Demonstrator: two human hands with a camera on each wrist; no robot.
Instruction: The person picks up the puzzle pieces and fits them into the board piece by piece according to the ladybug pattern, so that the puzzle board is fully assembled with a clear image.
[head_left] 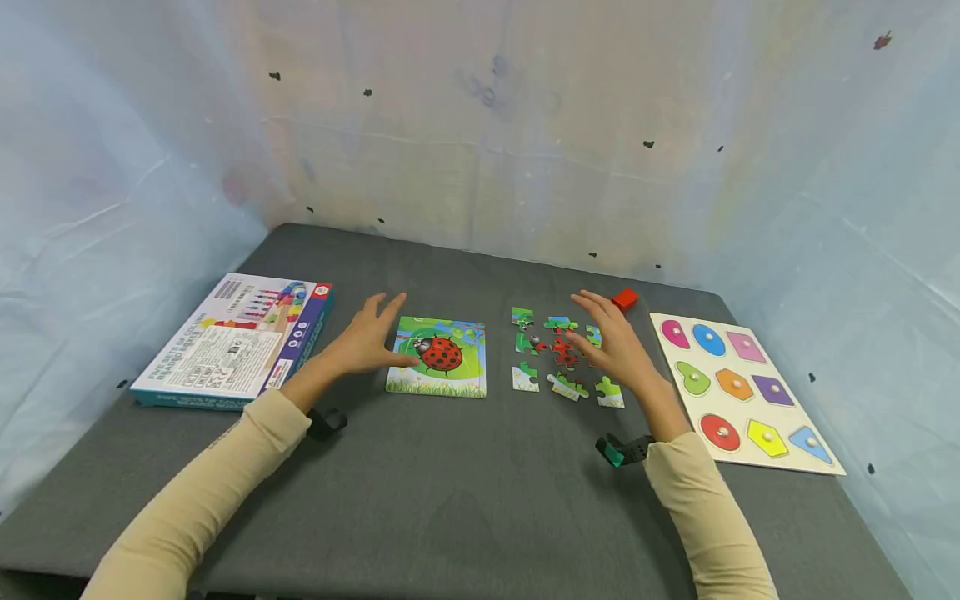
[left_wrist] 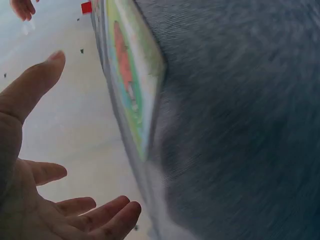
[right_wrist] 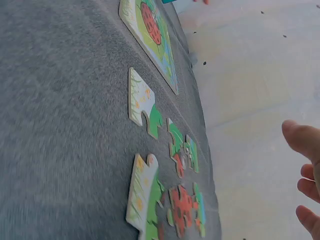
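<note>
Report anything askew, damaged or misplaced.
In the nearest row, the flat green-and-white middle jigsaw piece sits askew, turned against its left neighbour. A small red block lies alone near the far edge of the dark grey table. Nothing on it looks damaged.

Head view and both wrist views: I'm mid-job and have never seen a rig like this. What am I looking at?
There is no machine here, just a person's two bare hands: the left grip and the right grip. The widest picture comes from a camera on the person's head, looking forward and down. The other two come from a camera on each wrist, so they look tipped over. On the grey table lie, from left to right, a box, a ladybug board, loose puzzle pieces and a shape board; a red block sits farther back. Nothing is held: both grips have their fingers spread, the left near the ladybug board, the right near the puzzle pieces.
</note>
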